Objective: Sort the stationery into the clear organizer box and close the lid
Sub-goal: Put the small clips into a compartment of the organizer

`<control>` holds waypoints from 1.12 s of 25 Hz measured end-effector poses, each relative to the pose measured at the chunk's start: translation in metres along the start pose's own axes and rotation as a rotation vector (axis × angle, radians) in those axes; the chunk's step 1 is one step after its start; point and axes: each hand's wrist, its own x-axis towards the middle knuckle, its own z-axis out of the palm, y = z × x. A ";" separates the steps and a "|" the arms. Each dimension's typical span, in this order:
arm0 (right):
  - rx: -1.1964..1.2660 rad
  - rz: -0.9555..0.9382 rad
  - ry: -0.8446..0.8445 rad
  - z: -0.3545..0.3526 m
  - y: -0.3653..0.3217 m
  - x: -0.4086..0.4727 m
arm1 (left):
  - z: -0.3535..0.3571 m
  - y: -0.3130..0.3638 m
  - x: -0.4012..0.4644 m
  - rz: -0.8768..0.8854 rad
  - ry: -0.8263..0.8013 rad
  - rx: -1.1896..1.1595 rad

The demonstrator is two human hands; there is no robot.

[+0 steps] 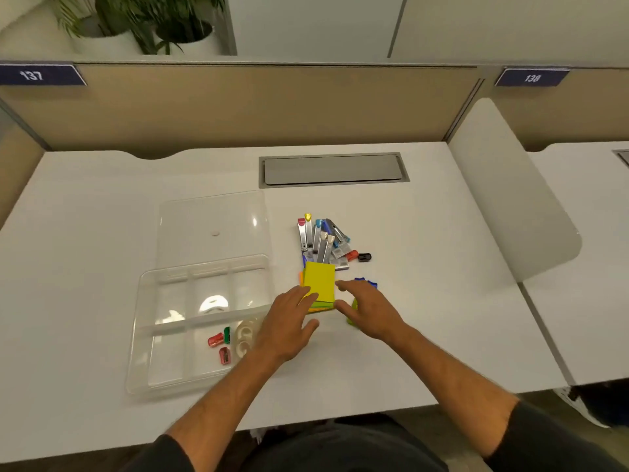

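Mid-sort: both hands close on the sticky-note stack [319, 284], left hand [289, 327] with fingers straight and lying on its near-left corner, right hand [369, 310] fingers spread loosely beside its right edge, gripping nothing yet. Next move likely calls for squaring and lifting the stack into the clear organizer box [200, 321], lid [212, 226] open behind it, sharpeners and tape rolls already inside; the staplers [321, 240] wait just beyond. White desk [442, 216], tan partition, plants behind.
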 end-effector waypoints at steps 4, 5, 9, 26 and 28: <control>-0.004 -0.022 0.007 -0.030 0.048 -0.005 | 0.016 0.035 0.026 0.012 0.037 -0.002; -0.014 -0.019 0.002 -0.034 0.059 -0.005 | 0.019 0.042 0.033 -0.002 0.040 -0.002; -0.055 0.016 0.001 -0.048 0.088 -0.003 | 0.023 0.065 0.056 -0.088 0.007 -0.030; -0.023 0.167 -0.103 -0.056 0.152 0.028 | 0.065 0.069 0.162 -0.120 -0.302 0.117; -0.029 0.163 -0.137 -0.052 0.152 0.034 | 0.067 0.067 0.163 -0.130 -0.299 0.125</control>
